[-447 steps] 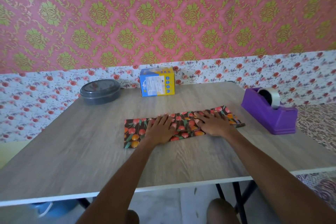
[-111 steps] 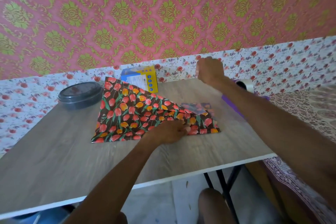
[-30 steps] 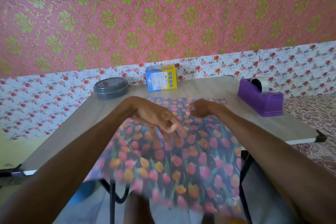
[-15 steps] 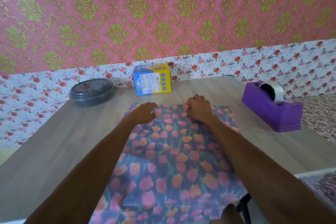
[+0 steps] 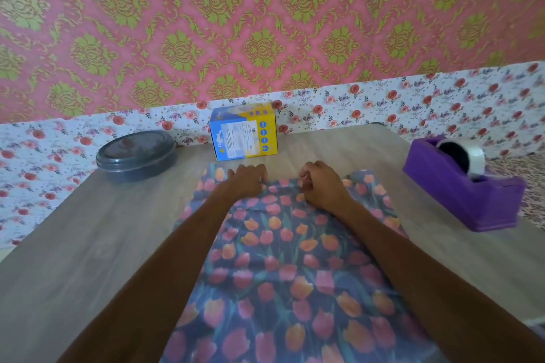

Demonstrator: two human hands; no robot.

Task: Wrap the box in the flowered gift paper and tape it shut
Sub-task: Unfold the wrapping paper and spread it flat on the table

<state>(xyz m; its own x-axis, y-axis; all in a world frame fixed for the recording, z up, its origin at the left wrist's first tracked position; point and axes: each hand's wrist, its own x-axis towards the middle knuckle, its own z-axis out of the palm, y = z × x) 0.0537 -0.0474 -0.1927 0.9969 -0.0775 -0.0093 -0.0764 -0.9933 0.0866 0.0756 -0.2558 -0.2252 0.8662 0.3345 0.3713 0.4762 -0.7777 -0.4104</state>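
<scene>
The flowered gift paper [image 5: 283,259] lies unfolded on the wooden table [image 5: 97,244], pale side up, running from near the box down over the front edge. My left hand [image 5: 246,183] and my right hand [image 5: 321,186] are side by side near the paper's far end. Both have bent fingers and pinch a raised crease there. The blue and yellow box [image 5: 244,134] stands upright just beyond the paper against the wall, a short way past my fingertips and untouched.
A purple tape dispenser [image 5: 460,186] with a clear tape roll [image 5: 464,156] sits at the right edge of the table. A dark round lidded container [image 5: 137,156] stands at the back left. The wall runs right behind the table.
The folded paper has been opened out and laid flat across the table. In the last second both hands slid it away from me toward the box and lowered onto its far end.
</scene>
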